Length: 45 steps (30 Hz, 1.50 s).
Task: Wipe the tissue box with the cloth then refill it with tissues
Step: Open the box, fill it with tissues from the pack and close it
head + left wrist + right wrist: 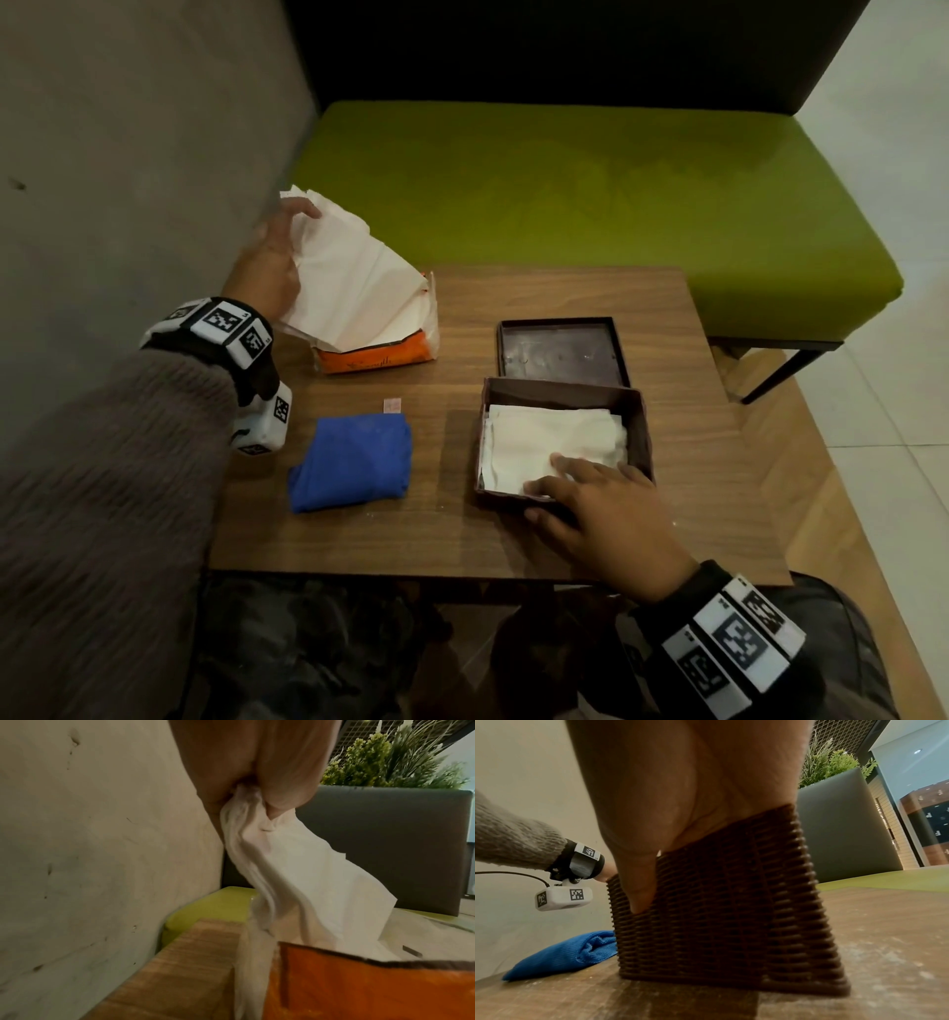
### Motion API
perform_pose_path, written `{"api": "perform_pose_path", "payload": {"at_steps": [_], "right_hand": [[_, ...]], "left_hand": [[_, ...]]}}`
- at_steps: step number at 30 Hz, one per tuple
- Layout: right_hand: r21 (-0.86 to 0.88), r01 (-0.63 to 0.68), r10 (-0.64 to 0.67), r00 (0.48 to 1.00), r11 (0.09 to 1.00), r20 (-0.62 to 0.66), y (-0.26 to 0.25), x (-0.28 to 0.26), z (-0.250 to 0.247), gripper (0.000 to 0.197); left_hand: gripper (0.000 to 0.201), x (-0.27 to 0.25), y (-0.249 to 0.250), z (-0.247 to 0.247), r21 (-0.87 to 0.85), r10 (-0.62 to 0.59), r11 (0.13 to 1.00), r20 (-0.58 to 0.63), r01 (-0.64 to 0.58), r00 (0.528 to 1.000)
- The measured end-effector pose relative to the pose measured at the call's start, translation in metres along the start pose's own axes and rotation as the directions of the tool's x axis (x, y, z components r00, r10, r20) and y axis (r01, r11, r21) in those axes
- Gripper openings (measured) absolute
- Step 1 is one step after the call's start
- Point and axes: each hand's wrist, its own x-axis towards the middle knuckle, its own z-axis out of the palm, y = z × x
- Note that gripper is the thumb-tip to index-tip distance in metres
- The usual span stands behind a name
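The brown woven tissue box [643, 426] [731, 902] stands open on the table, with white tissues [549, 437] lying inside. My right hand [606, 509] holds its near edge, thumb [639, 882] on the outer wall and fingers over the rim on the tissues. Its dark lid [560, 352] lies just behind it. My left hand [272, 257] [257, 780] pinches a bunch of tissues [349, 277] [295, 872], lifted partly out of the orange tissue pack [380, 354] [372, 988] at the table's back left. The folded blue cloth [352, 462] [564, 955] lies between pack and box.
The wooden table [513, 539] stands against a grey wall [128, 180] on the left. A green bench seat [565, 185] with a dark backrest lies beyond it. A small pale tag [392, 405] sits near the cloth. Potted greenery [385, 756] rises behind the backrest.
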Motion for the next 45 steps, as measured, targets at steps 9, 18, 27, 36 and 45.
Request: {"api": "perform_pose_path", "payload": {"at_steps": [9,18,27,36,45], "right_hand": [[0.033,-0.031,0.031,0.999,0.999,0.019,-0.002,-0.001,-0.002,0.048],[0.011,0.046,-0.045,0.997,0.999,-0.065,0.002,0.000,0.003,0.084],[-0.024,0.044,-0.045,0.999,0.999,-0.029,0.004,0.002,0.002,0.092],[0.235,0.062,-0.032,0.991,0.970,-0.131,-0.002,-0.005,-0.017,0.095],[0.982,0.169,0.107,0.981,-0.079,-0.160,-0.047,-0.016,-0.054,0.068]], "left_hand": [[0.020,-0.002,0.005,-0.015,-0.107,-0.054,0.992,0.144,0.070,0.988],[0.018,0.000,0.024,-0.059,0.032,0.129,0.991,0.083,-0.132,0.988],[0.016,-0.004,0.053,-0.097,0.045,0.207,0.977,0.035,-0.209,0.978],[0.029,-0.029,0.068,-0.114,-0.371,0.160,0.915,-0.026,-0.159,0.987],[0.025,-0.120,0.123,-0.093,-0.783,0.285,0.621,0.186,-0.033,0.940]]}}
